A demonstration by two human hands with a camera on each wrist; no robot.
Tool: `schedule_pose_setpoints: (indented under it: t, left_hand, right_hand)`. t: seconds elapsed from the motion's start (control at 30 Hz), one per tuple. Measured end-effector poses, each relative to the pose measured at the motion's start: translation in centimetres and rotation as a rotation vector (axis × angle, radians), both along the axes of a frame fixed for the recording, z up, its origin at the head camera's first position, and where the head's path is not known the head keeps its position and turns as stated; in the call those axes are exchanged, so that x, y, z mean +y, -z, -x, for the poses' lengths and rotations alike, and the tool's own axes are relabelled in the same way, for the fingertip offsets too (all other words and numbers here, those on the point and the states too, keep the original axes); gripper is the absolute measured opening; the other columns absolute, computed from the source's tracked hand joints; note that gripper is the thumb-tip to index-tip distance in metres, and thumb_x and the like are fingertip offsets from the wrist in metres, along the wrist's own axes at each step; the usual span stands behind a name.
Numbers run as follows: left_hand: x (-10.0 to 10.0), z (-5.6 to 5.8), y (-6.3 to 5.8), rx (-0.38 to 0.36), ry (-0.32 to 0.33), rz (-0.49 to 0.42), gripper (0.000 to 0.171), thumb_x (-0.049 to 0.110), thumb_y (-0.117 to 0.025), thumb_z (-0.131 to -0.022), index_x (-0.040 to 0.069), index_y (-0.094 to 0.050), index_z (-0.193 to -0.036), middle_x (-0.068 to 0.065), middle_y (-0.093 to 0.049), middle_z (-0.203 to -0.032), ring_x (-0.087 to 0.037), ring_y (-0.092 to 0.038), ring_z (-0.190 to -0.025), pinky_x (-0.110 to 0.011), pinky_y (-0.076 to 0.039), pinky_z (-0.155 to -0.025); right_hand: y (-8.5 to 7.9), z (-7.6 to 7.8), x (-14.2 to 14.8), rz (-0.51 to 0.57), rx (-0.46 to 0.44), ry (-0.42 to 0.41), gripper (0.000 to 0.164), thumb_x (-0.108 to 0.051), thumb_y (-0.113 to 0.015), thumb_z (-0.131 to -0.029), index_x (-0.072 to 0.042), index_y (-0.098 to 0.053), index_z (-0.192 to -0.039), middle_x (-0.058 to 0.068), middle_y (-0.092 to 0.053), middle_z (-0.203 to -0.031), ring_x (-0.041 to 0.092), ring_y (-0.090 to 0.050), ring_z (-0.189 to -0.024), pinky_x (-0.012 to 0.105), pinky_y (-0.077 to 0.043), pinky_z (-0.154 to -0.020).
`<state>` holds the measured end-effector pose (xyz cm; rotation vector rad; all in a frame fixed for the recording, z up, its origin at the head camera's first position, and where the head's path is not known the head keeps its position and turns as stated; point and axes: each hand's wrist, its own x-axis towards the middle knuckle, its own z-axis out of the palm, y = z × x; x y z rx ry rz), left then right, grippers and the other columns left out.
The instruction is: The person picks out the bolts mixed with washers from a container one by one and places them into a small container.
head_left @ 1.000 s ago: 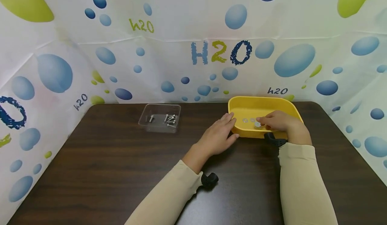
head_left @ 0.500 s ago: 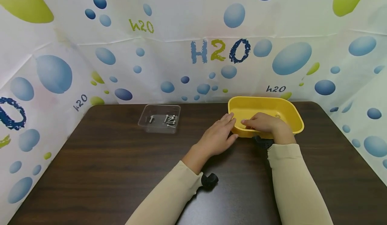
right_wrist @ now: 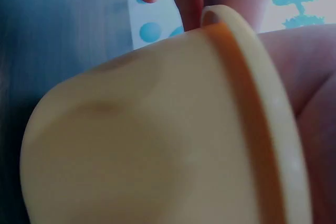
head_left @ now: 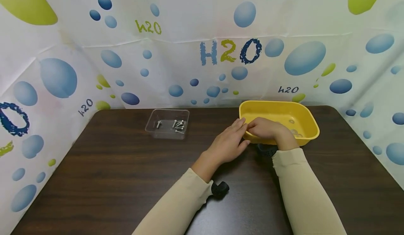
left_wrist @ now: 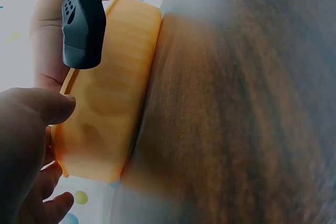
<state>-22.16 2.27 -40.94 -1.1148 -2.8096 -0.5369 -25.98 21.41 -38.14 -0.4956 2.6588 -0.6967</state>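
A yellow plastic tray (head_left: pixel 271 103) stands at the back right of the table. My left hand (head_left: pixel 224 144) rests at its left end, fingers extended and fingertips right at the rim. In the left wrist view the thumb (left_wrist: pixel 50 106) lies against the tray's outer wall (left_wrist: pixel 105 103). My right hand (head_left: pixel 266 128) reaches down over the front rim into the tray's left end, close to the left fingertips. Its own fingertips are hidden, so I cannot tell what they hold. Several small round washers (head_left: pixel 294 132) lie on the tray floor to the right of that hand.
Left of the tray, a clear plastic box (head_left: pixel 154 132) holds several metal screws (head_left: pixel 178 125). Both stand near the back edge of the dark wooden table (head_left: pixel 110 172). Behind the table hangs a white sheet (head_left: pixel 176 70) printed with bubbles.
My right hand has moved left inside the tray, covering where washers lay and uncovering others on its right. My left hand has stayed at the rim.
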Motion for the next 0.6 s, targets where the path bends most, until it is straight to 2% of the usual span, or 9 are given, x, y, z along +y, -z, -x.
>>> schedule_pose_setpoints:
  t: [0.1,0.33,0.43,0.6]
  left_hand:
    - [0.04,0.0,0.0,-0.005,-0.003,0.001,0.062,0.037,-0.052,-0.102,0.01,-0.033,-0.154,-0.005,-0.022,-0.164,-0.02,-0.018,-0.152,-0.039,-0.026,-0.121]
    - [0.11,-0.1,-0.17,-0.025,-0.007,0.025,0.062,0.038,-0.051,-0.102,0.011,-0.033,-0.154,-0.003,-0.019,-0.165,-0.017,-0.015,-0.152,-0.038,-0.025,-0.121]
    - [0.07,-0.12,-0.28,-0.027,-0.002,0.023,0.062,0.038,-0.052,-0.102,0.01,-0.033,-0.154,-0.003,-0.019,-0.165,-0.017,-0.015,-0.152,-0.038,-0.025,-0.121]
    - [-0.08,-0.08,-0.37,-0.026,-0.001,0.014,0.063,0.038,-0.052,-0.102,0.01,-0.033,-0.154,-0.003,-0.02,-0.165,-0.017,-0.016,-0.152,-0.038,-0.025,-0.121]
  right_hand:
    - [-0.2,0.05,0.1,0.031,-0.012,0.0,0.032,-0.023,-0.052,-0.096,-0.008,-0.074,-0.113,0.002,-0.067,-0.089,0.018,-0.057,-0.081,0.031,-0.047,-0.077]
    - [-0.59,-0.21,0.25,0.06,-0.089,0.052,0.029,-0.026,-0.053,-0.096,-0.009,-0.077,-0.097,0.003,-0.061,-0.074,0.019,-0.055,-0.073,0.028,-0.046,-0.067]
    - [-0.52,-0.27,0.39,0.063,-0.078,0.059,0.028,-0.026,-0.055,-0.096,-0.008,-0.077,-0.1,0.002,-0.063,-0.077,0.019,-0.055,-0.075,0.029,-0.047,-0.068]
    - [-0.28,-0.12,0.54,0.105,-0.05,0.061,0.021,-0.019,-0.059,-0.093,-0.008,-0.077,-0.095,0.003,-0.064,-0.075,0.02,-0.056,-0.073,0.029,-0.048,-0.069]
